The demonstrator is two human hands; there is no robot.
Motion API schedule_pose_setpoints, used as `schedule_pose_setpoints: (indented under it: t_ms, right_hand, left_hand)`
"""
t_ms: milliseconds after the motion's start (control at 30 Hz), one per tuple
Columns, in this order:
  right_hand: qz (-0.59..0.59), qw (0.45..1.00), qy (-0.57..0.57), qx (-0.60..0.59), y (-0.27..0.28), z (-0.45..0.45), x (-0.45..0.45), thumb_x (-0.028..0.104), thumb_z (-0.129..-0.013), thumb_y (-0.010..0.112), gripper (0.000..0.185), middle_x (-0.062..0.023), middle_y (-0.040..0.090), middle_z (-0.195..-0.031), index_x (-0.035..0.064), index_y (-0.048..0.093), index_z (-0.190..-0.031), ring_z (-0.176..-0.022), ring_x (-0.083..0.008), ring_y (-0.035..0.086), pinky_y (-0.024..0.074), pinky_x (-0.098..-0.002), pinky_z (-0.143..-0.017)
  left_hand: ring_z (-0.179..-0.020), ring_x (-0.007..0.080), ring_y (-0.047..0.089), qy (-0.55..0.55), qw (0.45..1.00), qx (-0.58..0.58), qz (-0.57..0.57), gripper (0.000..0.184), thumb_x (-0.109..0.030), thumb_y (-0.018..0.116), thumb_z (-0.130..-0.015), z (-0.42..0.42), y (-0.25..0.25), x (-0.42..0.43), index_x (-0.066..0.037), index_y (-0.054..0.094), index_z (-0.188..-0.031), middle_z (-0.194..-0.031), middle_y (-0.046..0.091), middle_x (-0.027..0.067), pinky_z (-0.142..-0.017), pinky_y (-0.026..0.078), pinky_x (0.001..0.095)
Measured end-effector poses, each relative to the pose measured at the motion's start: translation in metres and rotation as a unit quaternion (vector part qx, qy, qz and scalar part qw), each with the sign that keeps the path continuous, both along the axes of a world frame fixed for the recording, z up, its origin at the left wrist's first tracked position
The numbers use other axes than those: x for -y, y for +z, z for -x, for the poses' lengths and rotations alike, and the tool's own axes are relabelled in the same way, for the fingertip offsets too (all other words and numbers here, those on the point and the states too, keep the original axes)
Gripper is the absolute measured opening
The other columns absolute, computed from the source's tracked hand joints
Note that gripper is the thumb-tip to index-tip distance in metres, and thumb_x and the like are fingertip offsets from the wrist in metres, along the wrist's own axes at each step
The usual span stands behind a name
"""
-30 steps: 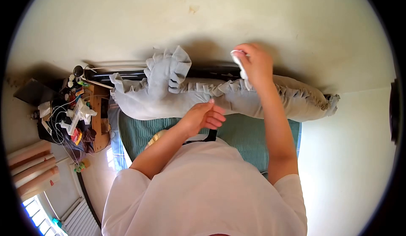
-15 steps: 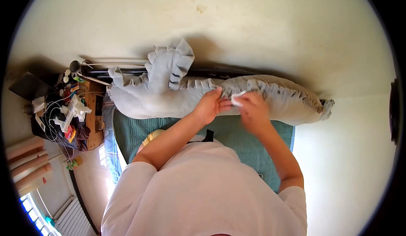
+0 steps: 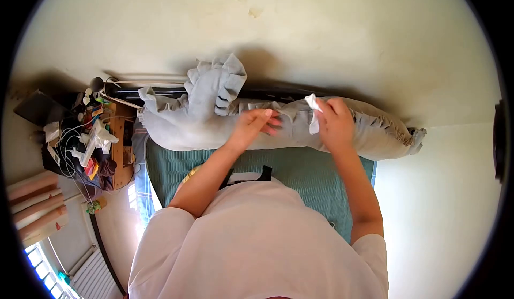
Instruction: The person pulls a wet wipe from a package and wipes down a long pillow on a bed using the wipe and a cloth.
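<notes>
Head view: right of centre, the right hand [image 3: 337, 125] pinches a crumpled white tissue [image 3: 314, 118] before the long grey ruffled cushion [image 3: 187, 130]. Near mid-frame, the left hand [image 3: 251, 129] is loosely spread, apart from the tissue; I cannot tell whether it touches the cushion.

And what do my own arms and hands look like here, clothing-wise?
You're wearing a pale, plain short-sleeved shirt, its loose sleeves ending near the elbows. Your left hand and right hand are ungloved, with no watch or bracelet visible.
</notes>
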State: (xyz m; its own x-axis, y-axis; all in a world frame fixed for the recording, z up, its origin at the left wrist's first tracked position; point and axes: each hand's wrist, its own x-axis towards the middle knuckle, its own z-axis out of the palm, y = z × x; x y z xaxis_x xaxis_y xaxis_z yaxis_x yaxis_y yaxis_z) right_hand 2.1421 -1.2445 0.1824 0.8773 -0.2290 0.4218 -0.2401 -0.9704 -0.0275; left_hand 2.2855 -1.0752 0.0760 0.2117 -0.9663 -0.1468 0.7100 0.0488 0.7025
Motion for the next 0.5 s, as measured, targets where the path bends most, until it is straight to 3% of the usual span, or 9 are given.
schedule_pose_setpoints:
  t_ms: [33,67,100,133,200,233,333,400,500]
  right_hand:
    - [-0.058,0.998,-0.013,0.028,0.008,0.003,-0.004,0.006,-0.075,0.065,0.030,-0.0075,0.054,-0.088,0.0106,0.066,-0.105,-0.073,-0.0252,0.054,0.0459,-0.0365,-0.066]
    - [-0.060,0.998,-0.015,0.027,0.015,0.002,-0.009,0.006,-0.075,0.065,0.030,-0.0075,0.054,-0.088,0.0106,0.066,-0.105,-0.073,-0.0252,0.054,0.0459,-0.0365,-0.066]
    - [-0.098,0.993,-0.023,0.065,0.020,-0.003,-0.017,0.004,-0.076,0.064,0.033,-0.0084,0.053,-0.091,0.0122,0.065,-0.109,-0.073,-0.0246,0.054,0.0468,-0.0355,-0.066]
    - [-0.136,0.985,-0.029,0.102,0.022,-0.009,-0.026,0.002,-0.077,0.063,0.037,-0.0094,0.052,-0.094,0.0138,0.064,-0.113,-0.073,-0.0239,0.054,0.0477,-0.0345,-0.066]
    - [-0.176,0.982,-0.007,0.072,0.015,-0.021,-0.048,0.001,-0.078,0.062,0.041,-0.0103,0.052,-0.101,0.0164,0.063,-0.115,-0.074,-0.0248,0.056,0.0494,-0.0339,-0.064]
    - [-0.137,0.989,0.028,0.056,0.009,-0.029,-0.057,0.002,-0.078,0.061,0.040,-0.0114,0.052,-0.103,0.0145,0.062,-0.116,-0.075,-0.0254,0.057,0.0499,-0.0347,-0.065]
    - [-0.076,0.992,0.099,0.030,-0.035,-0.051,-0.064,0.007,-0.079,0.059,0.035,-0.0123,0.055,-0.098,0.0067,0.060,-0.114,-0.078,-0.0263,0.058,0.0490,-0.0370,-0.067]
    - [-0.052,0.995,0.087,-0.013,-0.042,-0.048,-0.059,0.010,-0.078,0.058,0.029,-0.0109,0.054,-0.093,0.0052,0.061,-0.107,-0.077,-0.0254,0.057,0.0474,-0.0369,-0.067]
    - [-0.010,0.992,0.073,-0.103,-0.032,-0.042,-0.046,0.013,-0.076,0.059,0.019,-0.0083,0.052,-0.084,0.0047,0.060,-0.093,-0.075,-0.0241,0.056,0.0442,-0.0368,-0.066]
  left_hand:
    - [-0.096,0.0207,0.061,0.103,0.970,0.216,-0.049,0.038,-0.023,0.060,-0.088,-0.004,-0.004,-0.005,-0.005,0.054,-0.121,-0.103,0.063,0.0114,-0.082,0.049,0.0348]
    - [-0.095,0.0205,0.061,0.200,0.881,0.419,-0.093,0.043,-0.014,0.068,-0.082,-0.005,-0.006,-0.006,-0.005,0.055,-0.122,-0.103,0.063,0.0119,-0.079,0.050,0.0336]
    - [-0.095,0.0199,0.060,0.279,0.823,0.493,-0.046,0.050,0.001,0.073,-0.070,-0.005,-0.002,-0.004,-0.006,0.058,-0.117,-0.100,0.063,0.0109,-0.075,0.048,0.0306]
    - [-0.095,0.0199,0.060,0.280,0.823,0.493,-0.047,0.050,0.001,0.073,-0.070,-0.004,0.000,0.004,-0.006,0.058,-0.117,-0.100,0.063,0.0109,-0.075,0.048,0.0306]
    - [-0.086,0.0224,0.058,0.367,0.751,0.548,0.028,0.043,-0.003,0.074,-0.067,0.000,0.001,0.021,-0.008,0.063,-0.109,-0.092,0.064,0.0087,-0.068,0.047,0.0305]
    - [-0.076,0.0216,0.055,0.278,0.839,0.467,-0.010,0.033,0.000,0.072,-0.068,0.002,-0.011,0.023,-0.006,0.066,-0.099,-0.085,0.062,0.0072,-0.065,0.046,0.0306]
    - [-0.074,0.0142,0.055,0.259,0.903,0.341,0.027,0.022,0.003,0.070,-0.070,-0.001,-0.040,0.031,-0.001,0.066,-0.091,-0.082,0.058,0.0050,-0.067,0.045,0.0261]
    - [-0.072,0.0101,0.053,0.271,0.870,0.411,0.017,0.014,0.004,0.068,-0.074,-0.006,-0.033,0.024,-0.001,0.065,-0.087,-0.080,0.059,0.0019,-0.065,0.044,0.0245]
    - [-0.074,0.0071,0.055,0.207,0.928,0.310,-0.001,0.007,0.004,0.065,-0.079,-0.008,-0.026,0.019,0.000,0.065,-0.084,-0.077,0.060,0.0000,-0.067,0.045,0.0223]
